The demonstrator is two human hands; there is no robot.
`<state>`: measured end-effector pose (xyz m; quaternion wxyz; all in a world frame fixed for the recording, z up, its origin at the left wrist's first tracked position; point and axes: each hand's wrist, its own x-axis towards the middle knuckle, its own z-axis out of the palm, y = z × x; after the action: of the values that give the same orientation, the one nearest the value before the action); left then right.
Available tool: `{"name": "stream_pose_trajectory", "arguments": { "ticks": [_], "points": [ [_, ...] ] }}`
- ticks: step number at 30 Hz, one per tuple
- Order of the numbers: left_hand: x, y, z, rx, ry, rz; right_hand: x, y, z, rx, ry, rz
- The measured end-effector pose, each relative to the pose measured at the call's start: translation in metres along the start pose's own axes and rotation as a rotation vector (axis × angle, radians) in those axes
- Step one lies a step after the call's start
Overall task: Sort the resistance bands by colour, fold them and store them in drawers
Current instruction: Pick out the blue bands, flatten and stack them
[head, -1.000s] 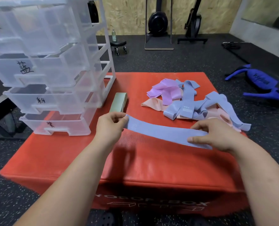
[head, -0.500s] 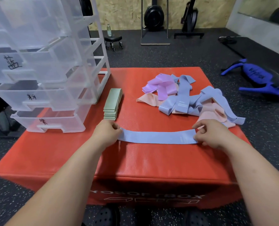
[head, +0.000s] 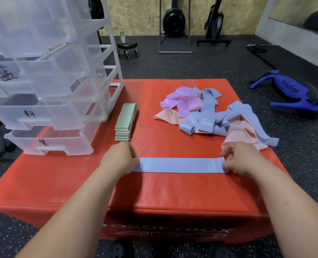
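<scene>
A blue resistance band [head: 178, 165] lies flat and stretched out on the red soft box [head: 154, 190] near its front edge. My left hand [head: 120, 159] pinches the band's left end. My right hand [head: 240, 158] pinches its right end. A stack of folded green bands [head: 125, 122] sits just behind my left hand. A loose heap of blue, pink and purple bands [head: 212, 116] lies at the right rear of the box. A clear plastic drawer unit [head: 48, 86] with several labelled drawers stands on the box's left side.
The box stands on dark speckled gym flooring. A blue training bag [head: 292, 94] lies on the floor to the right. A small wheeled stool [head: 127, 48] with a bottle, and exercise machines [head: 174, 23], stand by the far wooden wall.
The blue band was held slanted above the box a second ago; both hands have lowered it flat and straight onto the red surface near the front edge.
</scene>
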<state>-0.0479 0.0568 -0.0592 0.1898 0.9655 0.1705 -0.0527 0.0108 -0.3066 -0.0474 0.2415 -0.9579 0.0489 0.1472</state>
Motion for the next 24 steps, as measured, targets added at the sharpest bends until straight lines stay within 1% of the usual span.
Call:
{"name": "stream_pose_trajectory", "arguments": {
  "ticks": [2,4,7,9,11,13,16,18,20,21,22,24],
  "points": [
    [0.001,0.001,0.001,0.002,0.041,0.006,0.001,-0.004,-0.002,-0.086,0.045,-0.016],
    [0.002,0.004,0.001,-0.034,0.096,0.024,0.004,-0.01,-0.003,-0.114,0.16,-0.087],
    [0.003,0.019,0.006,-0.131,0.134,0.062,0.012,-0.027,0.007,-0.04,0.285,-0.293],
    [0.003,0.03,0.011,-0.19,0.118,0.105,0.017,-0.041,0.018,-0.106,0.297,-0.45],
    [0.004,0.042,0.017,-0.198,0.097,0.142,0.023,-0.056,0.03,-0.206,0.298,-0.559],
    [0.007,0.051,0.022,-0.194,0.084,0.171,0.03,-0.068,0.041,-0.328,0.316,-0.581],
    [0.01,0.06,0.024,-0.201,0.074,0.207,0.039,-0.078,0.053,-0.493,0.307,-0.506],
    [0.012,0.062,0.023,-0.205,0.075,0.224,0.044,-0.079,0.055,-0.526,0.304,-0.452],
    [0.013,0.061,0.02,-0.215,0.082,0.235,0.048,-0.08,0.053,-0.507,0.357,-0.449],
    [0.013,0.06,0.018,-0.226,0.095,0.239,0.049,-0.081,0.051,-0.453,0.392,-0.463],
    [0.013,0.058,0.017,-0.245,0.109,0.241,0.049,-0.083,0.049,-0.344,0.421,-0.471],
    [0.014,0.057,0.014,-0.319,0.124,0.238,0.043,-0.09,0.042,-0.03,0.448,-0.456]
  ]
}}
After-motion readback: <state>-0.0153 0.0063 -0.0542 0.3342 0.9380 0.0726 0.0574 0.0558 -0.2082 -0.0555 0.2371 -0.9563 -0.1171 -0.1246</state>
